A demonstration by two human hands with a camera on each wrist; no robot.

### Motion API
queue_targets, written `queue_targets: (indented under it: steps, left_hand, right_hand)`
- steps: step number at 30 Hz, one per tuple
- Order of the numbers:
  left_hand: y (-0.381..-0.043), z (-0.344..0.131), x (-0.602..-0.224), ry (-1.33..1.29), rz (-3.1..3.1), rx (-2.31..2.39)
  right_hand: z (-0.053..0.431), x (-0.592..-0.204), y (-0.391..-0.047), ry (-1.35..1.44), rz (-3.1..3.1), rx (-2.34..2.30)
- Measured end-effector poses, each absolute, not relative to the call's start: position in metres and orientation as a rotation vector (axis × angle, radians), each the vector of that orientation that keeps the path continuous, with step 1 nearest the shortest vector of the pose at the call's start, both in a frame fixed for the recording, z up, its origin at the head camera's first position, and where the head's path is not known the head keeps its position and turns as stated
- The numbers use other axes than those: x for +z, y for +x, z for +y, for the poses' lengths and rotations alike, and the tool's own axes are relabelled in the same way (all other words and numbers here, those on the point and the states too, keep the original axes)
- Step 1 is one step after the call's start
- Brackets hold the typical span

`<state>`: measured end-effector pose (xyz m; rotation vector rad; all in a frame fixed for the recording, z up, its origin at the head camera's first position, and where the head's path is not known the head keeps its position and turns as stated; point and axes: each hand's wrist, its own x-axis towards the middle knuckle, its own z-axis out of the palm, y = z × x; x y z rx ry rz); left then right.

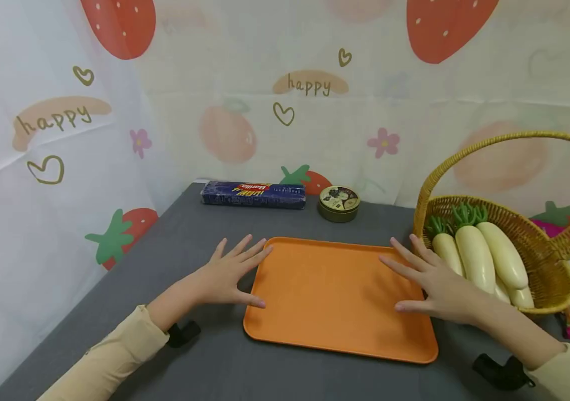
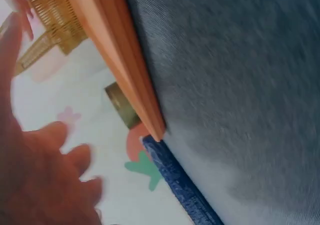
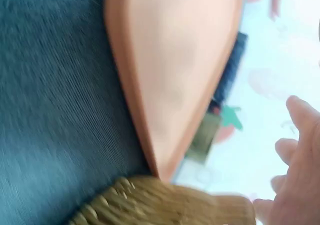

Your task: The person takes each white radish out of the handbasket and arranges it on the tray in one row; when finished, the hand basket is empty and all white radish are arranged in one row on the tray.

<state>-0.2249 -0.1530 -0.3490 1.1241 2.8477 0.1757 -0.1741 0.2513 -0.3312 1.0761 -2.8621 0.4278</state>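
Orange tray (image 1: 332, 301), left hand (image 1: 225, 275) spread, right hand (image 1: 437, 285) spread, Barilla spaghetti pack (image 1: 254, 196), "happy" backdrop (image 1: 325, 120)

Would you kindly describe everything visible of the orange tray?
The orange tray is rectangular, with rounded corners and a low raised rim; it looks like plastic. It lies flat on the dark grey tabletop, slightly turned in the head view. The left hand and right hand are spread at its two ends, seemingly without touching it.

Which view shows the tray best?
Head: it shows nearly the whole tray, flat top and rim. Left wrist catches only a slanting strip along one side; right wrist shows a blurred corner and part of the flat surface, cut off by the frame.
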Motion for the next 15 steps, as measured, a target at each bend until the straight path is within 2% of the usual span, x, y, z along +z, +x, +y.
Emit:
queue_targets:
  steps: [7, 15]
  left_hand:
    - [-0.226, -0.162, -0.352, 0.953, 2.752, 0.272]
    - [-0.229, -0.168, -0.36, 1.015, 2.647, 0.486]
  right_hand:
    - [0.279, -0.301, -0.18, 0.933, -2.952, 0.619]
    - [0.322, -0.288, -0.188, 0.725, -3.001, 0.572]
